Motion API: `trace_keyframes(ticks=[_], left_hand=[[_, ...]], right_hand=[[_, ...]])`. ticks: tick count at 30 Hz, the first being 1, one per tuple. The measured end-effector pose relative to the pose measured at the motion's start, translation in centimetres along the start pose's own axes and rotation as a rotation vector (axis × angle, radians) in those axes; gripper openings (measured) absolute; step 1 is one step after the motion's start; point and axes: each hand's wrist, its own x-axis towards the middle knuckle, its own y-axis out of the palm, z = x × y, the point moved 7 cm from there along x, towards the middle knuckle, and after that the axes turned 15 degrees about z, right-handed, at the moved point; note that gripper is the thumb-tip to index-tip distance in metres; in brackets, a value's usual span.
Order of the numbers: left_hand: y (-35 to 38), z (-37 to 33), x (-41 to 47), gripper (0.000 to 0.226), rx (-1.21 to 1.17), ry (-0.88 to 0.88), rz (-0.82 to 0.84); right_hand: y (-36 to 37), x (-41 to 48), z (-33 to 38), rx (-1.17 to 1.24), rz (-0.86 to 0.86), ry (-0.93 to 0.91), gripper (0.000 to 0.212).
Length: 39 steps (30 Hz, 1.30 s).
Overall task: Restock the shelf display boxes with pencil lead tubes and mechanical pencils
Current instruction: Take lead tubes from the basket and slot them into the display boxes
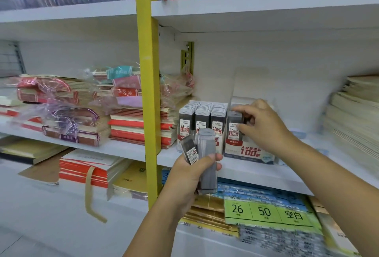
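Two display boxes stand side by side on the middle shelf. The left display box (202, 109) is packed with rows of grey pencil lead tubes. The right display box (249, 154) has a clear lid raised and holds only a few tubes. My right hand (260, 125) reaches into it and pinches a grey lead tube (235, 116) at its top. My left hand (190, 172), lower and in front of the shelf edge, grips a bundle of lead tubes (206, 160), one of them tilted to the left.
A yellow upright post (148, 92) divides the shelving just left of the boxes. Stacks of wrapped notebooks (82, 111) fill the shelf to the left, paper stacks (352, 117) sit at the right. Below are green price cards (264, 211) and more books.
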Motion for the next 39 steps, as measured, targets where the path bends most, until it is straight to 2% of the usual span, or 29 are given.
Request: trace_keyframes(ticks=[3, 5, 7, 10, 15, 18, 21, 26, 28, 31, 33, 36, 39], left_hand=[[0.4, -0.1, -0.2, 0.044, 0.007, 0.016, 0.022], [0.6, 0.0, -0.3, 0.039, 0.008, 0.012, 0.040], [1.2, 0.0, -0.4, 0.027, 0.019, 0.004, 0.072], [2.3, 0.1, -0.6, 0.028, 0.026, -0.001, 0.125], [3.1, 0.6, -1.1, 0.025, 0.047, -0.045, 0.155], [3.5, 0.8, -1.1, 0.036, 0.073, -0.076, 0.188], [3.7, 0.8, -1.2, 0.045, 0.098, -0.079, 0.205], [3.2, 0.9, -1.0, 0.058, 0.157, -0.108, 0.219], [3.1, 1.1, -1.1, 0.049, 0.147, -0.122, 0.224], [2.3, 1.4, -1.1, 0.025, 0.172, -0.138, 0.127], [1.8, 1.4, -1.1, 0.027, 0.171, -0.133, 0.050], [1.5, 0.9, -1.2, 0.026, 0.168, -0.101, 0.019], [1.4, 0.9, -1.0, 0.025, 0.170, -0.091, -0.001]], right_hand=[[-0.2, -1.6, 0.9, -0.109, -0.108, -0.030, 0.049], [0.1, -3.5, 1.6, 0.004, -0.155, -0.099, 0.037], [1.7, -4.8, 1.9, 0.235, -0.037, -0.093, 0.025], [4.3, -5.7, 1.7, 0.479, 0.199, -0.025, 0.023], [3.9, -6.8, 0.5, 0.795, 0.175, -0.020, 0.017], [3.6, -7.1, 0.2, 0.951, 0.226, -0.050, 0.015], [3.5, -7.3, -0.1, 0.946, 0.266, -0.061, 0.013], [2.8, -7.5, -0.7, 0.941, 0.221, -0.051, 0.012], [2.3, -7.5, -1.0, 0.905, 0.190, -0.036, 0.026], [2.5, -7.5, -1.4, 0.860, 0.230, -0.032, 0.018], [2.9, -7.5, -1.6, 0.858, 0.247, -0.027, 0.025], [2.9, -7.6, -2.4, 0.962, 0.149, 0.019, 0.034], [2.6, -7.7, -2.4, 0.987, 0.070, 0.031, 0.031]])
